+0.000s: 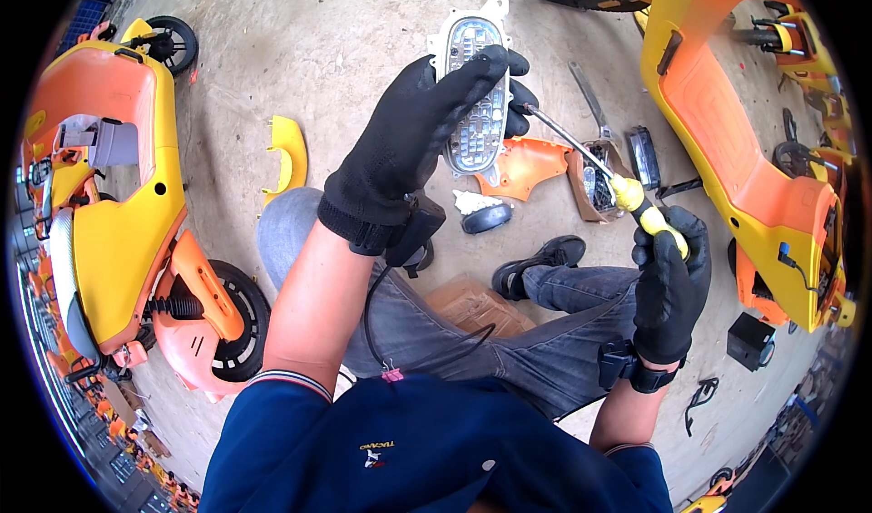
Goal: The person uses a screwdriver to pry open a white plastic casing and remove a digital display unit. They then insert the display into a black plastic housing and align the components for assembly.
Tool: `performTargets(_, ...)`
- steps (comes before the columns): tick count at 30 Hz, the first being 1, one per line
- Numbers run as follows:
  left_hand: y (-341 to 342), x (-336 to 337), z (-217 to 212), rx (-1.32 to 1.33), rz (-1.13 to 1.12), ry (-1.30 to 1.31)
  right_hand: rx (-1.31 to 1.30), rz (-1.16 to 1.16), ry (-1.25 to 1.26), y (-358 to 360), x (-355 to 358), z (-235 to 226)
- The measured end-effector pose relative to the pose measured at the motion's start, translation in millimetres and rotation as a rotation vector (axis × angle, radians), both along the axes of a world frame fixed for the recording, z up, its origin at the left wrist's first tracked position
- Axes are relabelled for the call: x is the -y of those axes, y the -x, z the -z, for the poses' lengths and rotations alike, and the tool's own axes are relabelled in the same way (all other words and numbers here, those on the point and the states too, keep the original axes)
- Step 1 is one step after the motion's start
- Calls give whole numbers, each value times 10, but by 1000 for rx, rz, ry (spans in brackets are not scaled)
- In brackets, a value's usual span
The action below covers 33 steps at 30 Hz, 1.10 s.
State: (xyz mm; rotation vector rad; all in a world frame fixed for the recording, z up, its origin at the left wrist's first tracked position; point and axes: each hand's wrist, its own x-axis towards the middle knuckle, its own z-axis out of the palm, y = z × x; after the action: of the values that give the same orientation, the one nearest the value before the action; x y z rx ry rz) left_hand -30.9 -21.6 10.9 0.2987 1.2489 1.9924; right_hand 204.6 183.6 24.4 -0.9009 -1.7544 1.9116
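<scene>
In a black glove, my left hand (431,118) grips an oval lamp unit (472,141) with a clear, segmented lens and a grey rim with small tabs. Its fingers wrap across the lens and hide part of it. My right hand (674,272), also gloved in black, is closed round the yellow and black handle of a screwdriver (627,191). The long metal shaft points up and left, and its tip lies close to the fingertips of my left hand, beside the lamp's right edge. Whether the tip touches anything I cannot tell.
Yellow and orange scooters stand at left (118,213) and right (718,132). On the concrete lie a yellow curved panel (289,159), an orange panel (531,168), an open carton (581,195) of small parts, a dark lamp (642,157) and a black box (750,340). Flattened cardboard (477,307) lies between my legs.
</scene>
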Motion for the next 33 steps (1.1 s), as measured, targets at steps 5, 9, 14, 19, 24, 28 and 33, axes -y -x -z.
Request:
performTargets(5,-2,12,0,-7,8,6,0,-5,15,-1,-3,-8)
performTargets(9,-2,14,9,-79,8,48,10,6,7,6,4,-17)
performTargets(14,-5,6,27,-135,24,38,-6,6,42,6,23,-21)
performTargets(19,-14,10,51,-71,22,28,-71,80,151,14,-9,-8)
performTargets(24,-98,-65,87,-66,71,42,-266,168,627,112,-26,-62)
performTargets(28,-231,-168,114,-40,141,87,-78,-47,561,207,125,-157)
performTargets(33,-323,-211,111,-11,226,138,36,-211,358,332,293,-205)
